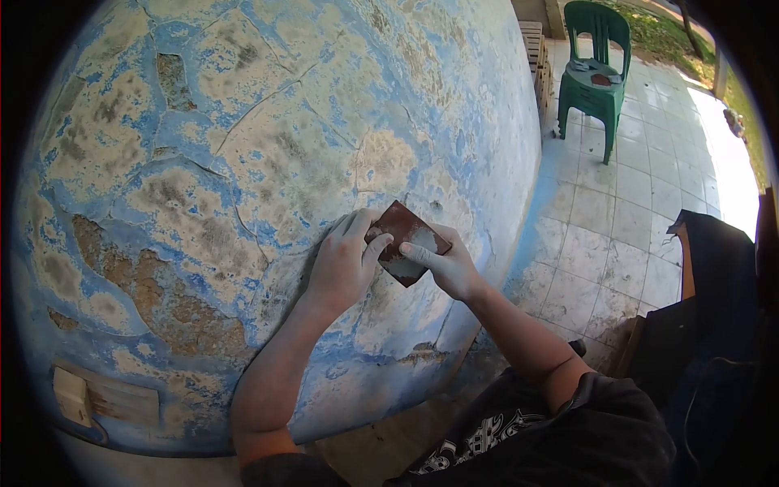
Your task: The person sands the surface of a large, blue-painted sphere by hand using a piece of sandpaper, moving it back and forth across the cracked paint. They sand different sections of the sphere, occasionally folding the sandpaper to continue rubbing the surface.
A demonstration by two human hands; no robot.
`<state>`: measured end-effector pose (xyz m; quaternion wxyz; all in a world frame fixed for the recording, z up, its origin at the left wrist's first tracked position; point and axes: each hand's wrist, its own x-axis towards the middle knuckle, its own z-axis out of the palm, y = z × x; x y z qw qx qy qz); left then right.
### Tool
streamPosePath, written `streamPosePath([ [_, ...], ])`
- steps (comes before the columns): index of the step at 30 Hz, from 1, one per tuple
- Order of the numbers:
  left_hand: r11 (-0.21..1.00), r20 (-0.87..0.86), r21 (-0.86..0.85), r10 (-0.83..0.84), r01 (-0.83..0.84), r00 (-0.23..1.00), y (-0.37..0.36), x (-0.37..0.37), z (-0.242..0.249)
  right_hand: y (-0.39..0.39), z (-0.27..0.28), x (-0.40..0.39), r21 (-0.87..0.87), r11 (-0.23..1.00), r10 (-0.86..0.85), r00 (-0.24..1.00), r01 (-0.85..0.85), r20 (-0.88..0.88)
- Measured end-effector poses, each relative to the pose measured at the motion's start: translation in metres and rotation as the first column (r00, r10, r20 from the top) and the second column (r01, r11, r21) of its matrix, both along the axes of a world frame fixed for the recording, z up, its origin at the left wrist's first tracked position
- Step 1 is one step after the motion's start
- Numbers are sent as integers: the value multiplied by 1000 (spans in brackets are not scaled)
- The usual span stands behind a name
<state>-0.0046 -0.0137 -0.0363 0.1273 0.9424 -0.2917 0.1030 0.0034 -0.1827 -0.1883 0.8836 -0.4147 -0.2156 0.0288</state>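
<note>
Both hands grip one square of sandpaper [403, 221], reddish brown with a pale dusty patch on the face toward me. My left hand [342, 258] pinches its left edge, thumb on the front and fingers behind. On its right side my right hand [451, 264] does the same, the thumb lying across the dusty patch. Dust whitens the fingers of both hands. Close behind the sandpaper stands a wall [308, 162] with worn blue paint, pale scraped areas, cracks and crumbled patches of bare plaster.
A green plastic chair [599, 89] stands on the tiled floor [604, 219] at the upper right, small pieces lying on its seat. Wooden slats [535, 61] lean by the wall's far end. Low left, a box-like fitting [71, 396] is on the wall. Dark draped material [722, 284] is at right.
</note>
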Motion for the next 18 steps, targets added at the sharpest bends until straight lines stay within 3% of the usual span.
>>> streamPosePath([
  [1, 1000, 19, 27, 11, -11, 1000, -1, 0, 1, 3, 8, -5, 1, 1000, 0, 1000, 0, -1],
  [3, 990, -39, 102, 101, -97, 994, -7, -5, 6, 11, 21, -17, 354, 935, 62, 978, 12, -197],
  [5, 968, -95, 182, 193, -174, 977, -8, -8, 4, 26, 17, -20, 390, 921, 53, 980, 27, -193],
  [7, 942, -2, 273, 205, -197, 979, -1, -3, -6, 30, 7, -17, 425, 904, 41, 981, 45, -190],
  [8, 941, -4, 276, 203, -194, 979, 3, -1, -11, 28, 1, -13, 287, 957, -2, 987, 49, -163],
  [9, 926, 114, 352, 101, -135, 988, 9, 1, -16, 25, -7, -8, 145, 988, -42, 991, 60, -129],
  [10, 898, 220, 431, -13, -85, 975, 11, 2, -17, 21, -11, 0, 59, 985, -158, 984, 163, -80],
  [11, 897, 222, 434, -20, -80, 975, 12, 3, -18, 16, -16, 8, -59, 956, -293, 949, 287, -118],
  [13, 826, 395, 555, -158, -98, 905, 13, 3, -18, 15, -34, 44, -7, 822, -570, 822, 570, 5],
  [14, 820, 342, 557, -80, -134, 936, 15, 3, -19, 7, -40, 58, -7, 820, -572, 820, 572, 0],
  [16, 792, 388, 587, -92, -169, 917, 15, 4, -21, -6, -45, 74, -376, 576, -731, 663, 726, 160],
  [18, 763, 441, 611, -107, -211, 891, 15, 5, -21, -2, -46, 79, -376, 546, -729, 646, 749, 226],
])
